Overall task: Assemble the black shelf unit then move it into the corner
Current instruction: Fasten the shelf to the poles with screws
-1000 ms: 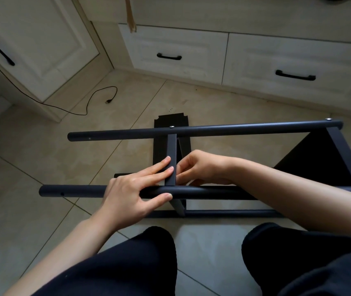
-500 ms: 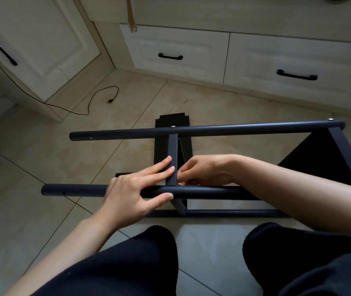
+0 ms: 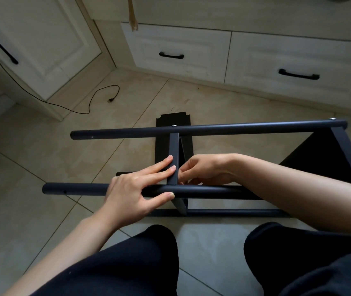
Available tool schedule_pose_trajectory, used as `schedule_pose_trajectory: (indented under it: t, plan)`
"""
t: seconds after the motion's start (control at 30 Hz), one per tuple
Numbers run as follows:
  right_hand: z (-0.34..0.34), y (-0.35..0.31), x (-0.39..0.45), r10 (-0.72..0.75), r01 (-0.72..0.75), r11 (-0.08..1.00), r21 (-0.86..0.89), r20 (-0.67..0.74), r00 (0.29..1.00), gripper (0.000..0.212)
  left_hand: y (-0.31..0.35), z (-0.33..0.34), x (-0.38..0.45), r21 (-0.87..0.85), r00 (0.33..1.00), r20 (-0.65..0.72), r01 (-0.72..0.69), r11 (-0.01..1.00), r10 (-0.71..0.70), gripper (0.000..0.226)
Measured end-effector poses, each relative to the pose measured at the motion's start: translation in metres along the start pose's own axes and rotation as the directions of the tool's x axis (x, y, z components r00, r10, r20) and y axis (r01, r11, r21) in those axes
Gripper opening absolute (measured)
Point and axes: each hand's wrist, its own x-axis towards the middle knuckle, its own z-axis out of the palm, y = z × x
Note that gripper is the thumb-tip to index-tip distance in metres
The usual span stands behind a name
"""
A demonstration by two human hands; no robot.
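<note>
The black shelf unit lies on its side on the tiled floor, with a far tube (image 3: pixel 234 128) and a near tube (image 3: pixel 74 189) running left to right. A middle shelf panel (image 3: pixel 174 146) spans between them, and an end panel (image 3: pixel 319 159) sits at the right. My left hand (image 3: pixel 134 189) lies over the near tube, thumb along its front, straight fingers pressing the middle panel's edge. My right hand (image 3: pixel 208 169) reaches from behind the near tube. Its curled fingertips pinch at the panel's right side by the joint. Anything small in them is hidden.
A loose black panel (image 3: pixel 173 119) lies flat on the floor beyond the far tube. A black cable (image 3: pixel 97 92) trails across the tiles at the left. Cream drawers (image 3: pixel 170 48) and a cabinet door (image 3: pixel 42 39) form the corner. My knees (image 3: pixel 127 263) are close to the frame.
My right hand's fingers have shifted slightly at the joint. My left hand and the frame have stayed where they were.
</note>
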Motion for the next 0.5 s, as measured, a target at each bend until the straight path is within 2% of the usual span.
schedule_pose_trajectory:
  t: [0.23,0.5]
  plan:
    - [0.0019,-0.0016,0.0013,0.052,-0.052,0.996,-0.069,-0.003,0.999,0.020,0.0001,-0.0003,-0.0001,-0.007,1.000,0.000,-0.004,1.000,0.004,0.056]
    - [-0.0017,-0.0017,0.0006,0.011,-0.013,0.999,0.033,0.035,0.999,0.017,0.0014,-0.0009,0.0002,-0.012,1.000,0.006,-0.003,1.000,0.003,0.055]
